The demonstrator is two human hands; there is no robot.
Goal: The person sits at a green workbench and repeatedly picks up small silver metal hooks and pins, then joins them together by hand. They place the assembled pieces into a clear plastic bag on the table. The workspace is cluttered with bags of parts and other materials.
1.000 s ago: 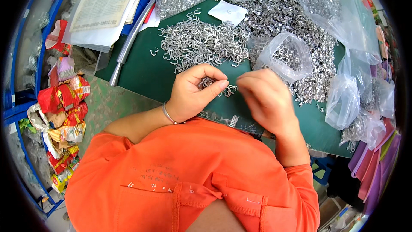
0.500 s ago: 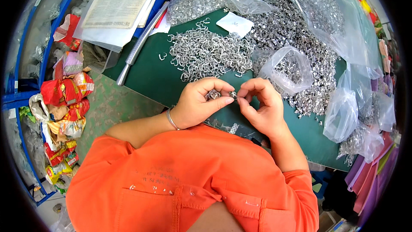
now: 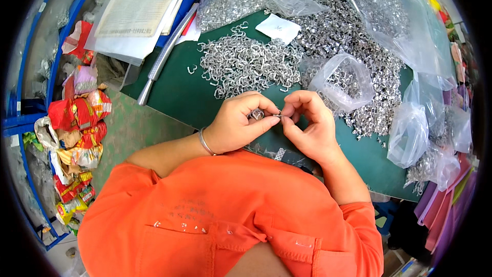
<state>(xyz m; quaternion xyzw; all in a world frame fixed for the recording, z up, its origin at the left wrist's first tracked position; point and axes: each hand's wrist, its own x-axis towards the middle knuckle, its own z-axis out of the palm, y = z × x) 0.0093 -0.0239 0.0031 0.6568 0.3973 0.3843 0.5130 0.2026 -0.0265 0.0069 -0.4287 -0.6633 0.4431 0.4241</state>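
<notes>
Over the near edge of the green table, my left hand [image 3: 238, 123] and my right hand [image 3: 312, 126] meet fingertip to fingertip. Both pinch a tiny metal piece [image 3: 279, 116], too small and covered to make out its exact kind. More shiny metal pieces [image 3: 255, 114] sit in the curl of my left fingers. Just beyond my hands lies a heap of small silver curved hooks [image 3: 246, 64]. To its right spreads a larger heap of small folded metal pieces [image 3: 376, 90], with an open clear plastic bag [image 3: 366, 85] on its near left side.
Clear bags of metal parts [image 3: 230, 8] line the far side of the green table [image 3: 174, 90]. A metal tube-like tool [image 3: 166, 54] lies beside stacked papers [image 3: 130, 13]. A white paper slip [image 3: 278, 28] rests between the heaps. Blue shelving [image 3: 23, 123] with colourful packets stands left.
The metal piece between my fingertips looks thinner now, as if turned. My hands have barely moved, and the whole view has shifted slightly.
</notes>
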